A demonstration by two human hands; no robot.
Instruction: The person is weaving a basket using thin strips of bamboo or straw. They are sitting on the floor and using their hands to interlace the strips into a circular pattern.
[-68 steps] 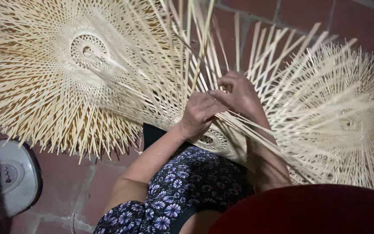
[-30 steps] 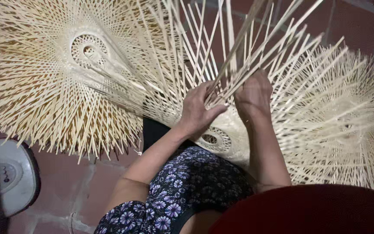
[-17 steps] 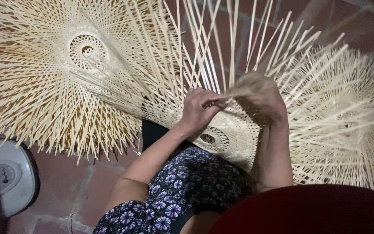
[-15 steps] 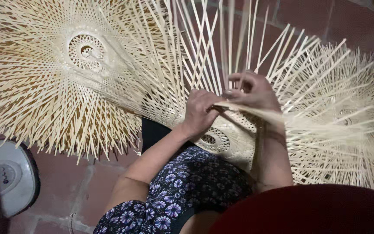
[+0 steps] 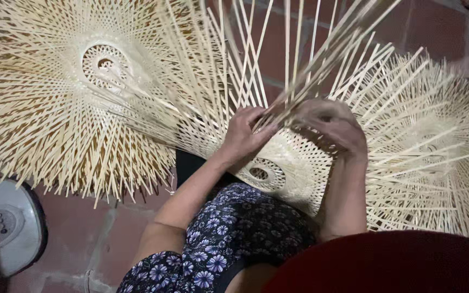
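Note:
A half-woven pale bamboo piece [image 5: 286, 173] with a round open centre rests on my lap, its loose strips [image 5: 256, 59] fanning up and away. My left hand [image 5: 242, 133] presses on the woven part and pinches strips near its rim. My right hand [image 5: 335, 126] is closed around a bunch of long strips that slant up to the right; it is blurred by motion. The two hands are almost touching.
A finished woven bamboo disc [image 5: 71, 97] with bristling strip ends lies at the left on the red tiled floor [image 5: 82, 233]. Another woven disc [image 5: 441, 146] lies at the right. A white round appliance base [image 5: 6, 228] sits at the lower left. My flowered garment [image 5: 229, 239] covers my lap.
My right hand has swept a bunch of strips from lying flat to the right up to a steep slant. My left hand has stayed on the woven part.

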